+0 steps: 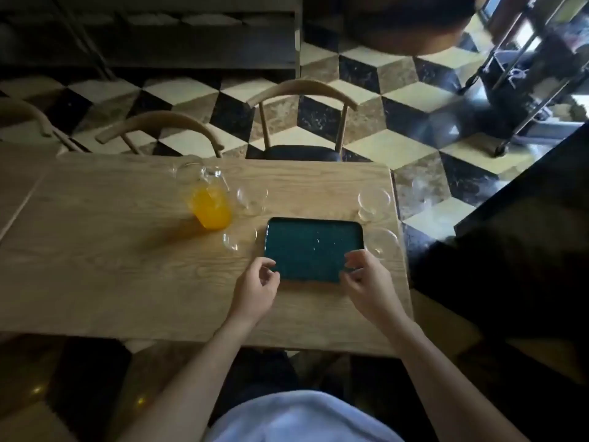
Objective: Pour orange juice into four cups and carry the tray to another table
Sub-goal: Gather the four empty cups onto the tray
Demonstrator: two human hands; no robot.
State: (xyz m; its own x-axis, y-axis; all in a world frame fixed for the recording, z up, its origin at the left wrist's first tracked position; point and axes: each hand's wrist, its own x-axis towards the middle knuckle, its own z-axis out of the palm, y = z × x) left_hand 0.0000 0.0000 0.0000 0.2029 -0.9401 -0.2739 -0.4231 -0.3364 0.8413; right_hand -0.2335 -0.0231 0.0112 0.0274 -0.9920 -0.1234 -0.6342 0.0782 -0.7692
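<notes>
A dark teal rectangular tray [312, 244] lies bare on the wooden table [127, 275]. A glass pitcher [210, 199] holding orange juice stands to its left. Several clear glass cups stand around the tray with no juice in them: one [251, 199] beside the pitcher, one [239, 239] at the tray's left edge, one [373, 201] and one [382, 242] on the right. My left hand [258, 283] hovers at the tray's near left corner, fingers loosely curled, holding nothing. My right hand [366, 279] is at the near right corner, fingers apart and holding nothing.
Two wooden chairs [302, 122] [159, 129] stand at the table's far side on a chequered floor. A dark counter [526, 234] runs close along the right. Another wooden table surface [19, 173] adjoins on the left. A metal cart [535, 74] stands at the far right.
</notes>
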